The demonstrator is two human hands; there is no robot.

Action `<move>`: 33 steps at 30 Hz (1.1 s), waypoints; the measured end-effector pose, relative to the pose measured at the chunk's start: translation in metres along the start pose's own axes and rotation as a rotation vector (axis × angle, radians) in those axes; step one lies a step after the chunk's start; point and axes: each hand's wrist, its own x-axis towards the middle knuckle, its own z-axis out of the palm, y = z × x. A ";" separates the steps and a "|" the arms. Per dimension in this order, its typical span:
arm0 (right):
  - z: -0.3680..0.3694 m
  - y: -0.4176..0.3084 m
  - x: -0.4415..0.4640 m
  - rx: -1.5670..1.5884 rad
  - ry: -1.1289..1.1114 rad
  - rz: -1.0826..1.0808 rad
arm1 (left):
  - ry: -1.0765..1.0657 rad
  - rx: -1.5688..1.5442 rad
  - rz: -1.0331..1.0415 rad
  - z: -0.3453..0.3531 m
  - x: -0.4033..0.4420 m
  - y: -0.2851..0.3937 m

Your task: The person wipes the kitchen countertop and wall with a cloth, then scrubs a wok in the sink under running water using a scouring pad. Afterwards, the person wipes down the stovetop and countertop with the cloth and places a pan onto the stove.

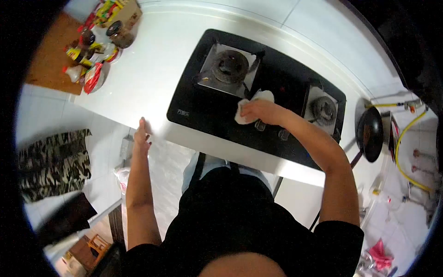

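My right hand (pixel 263 112) is closed on a white cloth (pixel 242 116), pressed against the black glass top of the gas stove (pixel 212 108). The cloth lies just beside the control knobs (pixel 260 125), near the left burner (pixel 230 67). The right burner (pixel 324 110) sits beyond my right forearm. At the front edge of the white counter (pixel 134 87), my left hand (pixel 142 133) touches the rim with its fingers apart, holding nothing.
Several bottles and jars (pixel 121 34) stand at the counter's far left, with a red-lidded tub (pixel 93 78). A black wok (pixel 370 134) is on the right, near a yellow gas hose (pixel 404 168). A pink cloth (pixel 381 255) lies at lower right.
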 end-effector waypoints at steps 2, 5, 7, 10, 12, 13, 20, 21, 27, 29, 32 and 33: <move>-0.011 0.010 -0.029 -0.017 -0.029 -0.031 | 0.055 0.011 0.018 0.005 0.002 -0.027; 0.000 0.042 -0.084 0.067 0.081 -0.113 | 0.019 -0.017 -0.051 0.027 -0.033 -0.047; 0.005 0.032 -0.088 0.108 0.082 -0.120 | 0.091 -0.054 -0.002 0.044 -0.020 -0.068; 0.003 0.022 -0.076 -0.085 0.076 -0.103 | 0.204 -0.029 0.092 0.071 -0.005 -0.077; 0.002 0.027 -0.076 -0.086 0.109 -0.116 | 0.300 0.083 0.156 0.078 -0.007 -0.077; 0.007 0.040 -0.074 -0.118 0.159 -0.105 | 0.377 0.111 0.175 0.083 -0.002 -0.078; -0.034 0.137 -0.014 -0.156 0.569 0.509 | 0.542 0.182 0.225 0.097 -0.046 -0.056; -0.025 0.143 -0.009 -0.300 0.584 0.500 | 0.572 0.195 0.228 0.099 -0.043 -0.056; 0.059 0.062 -0.022 -0.039 0.578 0.373 | 0.678 0.226 0.226 0.099 -0.027 -0.066; 0.049 0.022 -0.037 -0.187 0.436 0.274 | 0.655 0.222 0.229 0.098 -0.027 -0.067; 0.039 0.038 -0.038 -0.249 0.402 0.278 | 0.633 0.159 0.157 0.099 -0.035 -0.061; 0.039 0.061 -0.038 -0.242 0.465 0.279 | 0.653 0.185 0.185 0.098 -0.037 -0.061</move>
